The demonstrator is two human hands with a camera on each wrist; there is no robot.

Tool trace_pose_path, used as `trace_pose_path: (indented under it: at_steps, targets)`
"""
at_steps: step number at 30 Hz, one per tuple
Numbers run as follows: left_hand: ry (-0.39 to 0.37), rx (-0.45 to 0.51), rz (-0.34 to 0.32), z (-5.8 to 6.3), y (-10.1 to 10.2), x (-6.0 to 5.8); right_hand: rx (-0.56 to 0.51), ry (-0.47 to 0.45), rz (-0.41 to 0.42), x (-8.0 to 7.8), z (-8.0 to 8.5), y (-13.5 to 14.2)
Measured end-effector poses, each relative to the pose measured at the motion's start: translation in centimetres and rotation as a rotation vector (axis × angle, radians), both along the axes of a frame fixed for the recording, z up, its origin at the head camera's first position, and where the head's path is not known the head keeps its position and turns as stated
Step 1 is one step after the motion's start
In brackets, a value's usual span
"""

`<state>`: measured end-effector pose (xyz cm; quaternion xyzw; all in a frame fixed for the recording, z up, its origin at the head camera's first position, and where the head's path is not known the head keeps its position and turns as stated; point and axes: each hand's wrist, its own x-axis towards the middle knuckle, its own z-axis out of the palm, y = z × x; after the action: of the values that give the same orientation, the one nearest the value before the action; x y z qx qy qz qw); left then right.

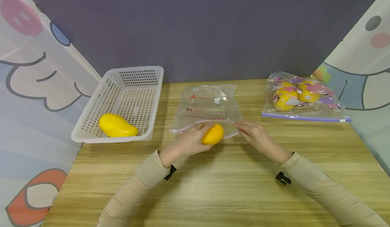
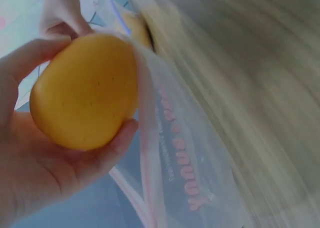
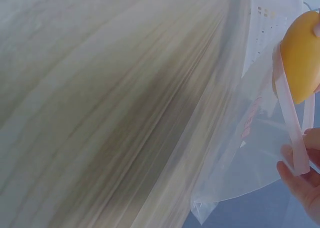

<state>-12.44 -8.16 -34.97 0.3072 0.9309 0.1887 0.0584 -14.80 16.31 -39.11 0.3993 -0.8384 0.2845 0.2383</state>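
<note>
yellow fruit (image 1: 212,134) is at the parted rim (image 3: 292,128) of a clear bag (image 1: 199,101) over the desk (image 1: 231,189); left hand (image 1: 190,141) has fingers wrapped round its sides, probably so the far end is free. right hand (image 1: 256,136) pinches the rim, seemingly to spread it. from where i stand, can't tell how far in.

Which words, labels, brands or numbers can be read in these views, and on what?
None reads with certainty.
Open bag: pink-red lettering, too blurred and turned to quote.
Open bag: fine print beside it, too small to read.
Purple-edged bag: printed pictures; no words distinguishable.
</note>
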Motion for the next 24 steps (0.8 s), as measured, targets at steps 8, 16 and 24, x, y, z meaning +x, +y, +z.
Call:
trace_pose_path:
  at_steps: [8,16,24]
  targets:
    - [0.187,-0.007,0.015,-1.3,0.5,0.3,0.0,-0.004,0.011,0.0,-0.2,0.0]
    - [0.271,-0.048,0.039,-2.5,1.1,0.3,-0.009,0.004,0.018,0.0,-0.4,-0.1]
    - [0.359,-0.077,0.026,-3.5,1.5,0.1,-0.01,-0.006,0.025,0.0,-0.6,-0.1]
